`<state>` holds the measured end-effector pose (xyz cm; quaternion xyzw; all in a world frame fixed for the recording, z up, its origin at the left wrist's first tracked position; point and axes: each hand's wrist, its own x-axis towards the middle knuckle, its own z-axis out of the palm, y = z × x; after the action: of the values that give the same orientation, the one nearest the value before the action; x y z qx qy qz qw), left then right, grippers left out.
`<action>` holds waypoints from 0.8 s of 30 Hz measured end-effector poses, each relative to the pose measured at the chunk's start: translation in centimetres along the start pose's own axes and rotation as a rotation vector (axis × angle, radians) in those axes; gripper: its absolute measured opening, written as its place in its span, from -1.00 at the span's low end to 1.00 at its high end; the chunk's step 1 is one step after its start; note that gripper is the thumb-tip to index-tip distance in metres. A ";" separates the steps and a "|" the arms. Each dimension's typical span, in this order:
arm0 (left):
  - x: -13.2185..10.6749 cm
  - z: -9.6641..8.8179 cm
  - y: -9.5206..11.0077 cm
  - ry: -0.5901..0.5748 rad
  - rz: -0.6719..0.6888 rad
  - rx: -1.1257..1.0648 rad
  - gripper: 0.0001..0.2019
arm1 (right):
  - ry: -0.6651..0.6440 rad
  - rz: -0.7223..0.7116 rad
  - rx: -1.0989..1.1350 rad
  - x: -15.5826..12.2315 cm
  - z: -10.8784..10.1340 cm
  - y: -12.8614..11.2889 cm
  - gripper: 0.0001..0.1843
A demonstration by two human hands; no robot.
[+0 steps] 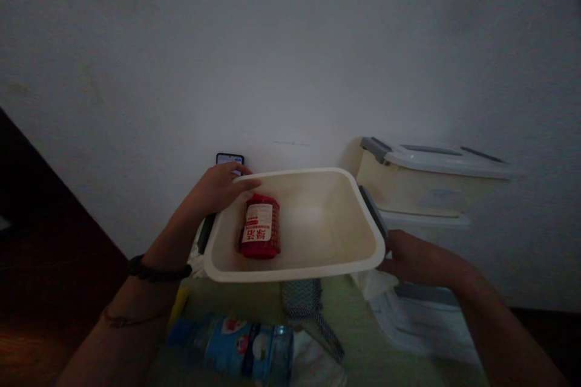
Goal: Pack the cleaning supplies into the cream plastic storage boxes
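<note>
A cream plastic bin (318, 269) with dark handles is held up and tilted toward me. Inside it lies a red packet (259, 227) with a white label. My left hand (220, 188) grips the bin's far left rim, fingers curled over the edge, a dark band on the wrist. My right hand (411, 260) holds the bin's right side just under its grey handle (373, 210); its fingers are partly hidden behind the rim.
A blue-labelled plastic bottle (240, 347) lies on a green cloth (358, 326) below the bin, beside a checked fabric piece (305, 301). A phone (229, 159) leans on the white wall. Stacked lidded bins (431, 184) stand at right. Dark floor lies left.
</note>
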<state>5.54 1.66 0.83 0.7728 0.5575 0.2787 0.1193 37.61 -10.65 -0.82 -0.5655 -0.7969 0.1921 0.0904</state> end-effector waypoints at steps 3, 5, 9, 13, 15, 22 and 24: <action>-0.1 -0.1 0.1 -0.006 -0.008 -0.028 -0.53 | 0.136 0.042 -0.026 -0.9 -1.6 0.2 -0.75; -0.2 -0.2 0.2 -0.038 -0.019 -0.059 -0.54 | 0.315 0.092 -0.076 -1.5 -2.3 0.0 -0.78; -0.3 0.0 0.6 -0.144 0.022 -0.076 -0.59 | 0.700 0.140 0.012 -2.0 -2.7 -1.3 -0.81; -0.3 0.7 1.3 -0.209 0.086 -0.022 -0.59 | 0.939 0.102 0.255 -1.7 -2.2 -2.9 -0.86; -0.4 1.0 1.8 -0.248 0.121 -0.010 -0.59 | 0.977 0.035 0.328 -1.3 -1.7 -3.5 -0.85; -1.3 1.1 2.7 -0.322 0.207 0.070 -0.61 | 0.627 -0.093 0.571 -0.3 0.4 -4.3 -0.83; -1.7 0.8 2.9 -0.287 0.271 0.059 -0.58 | 0.556 -0.092 0.606 -0.1 0.9 -4.5 -0.81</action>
<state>7.96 -0.80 1.09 0.8758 0.4334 0.1629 0.1361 33.46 -12.16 0.23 -0.5076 -0.6739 0.2539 0.4730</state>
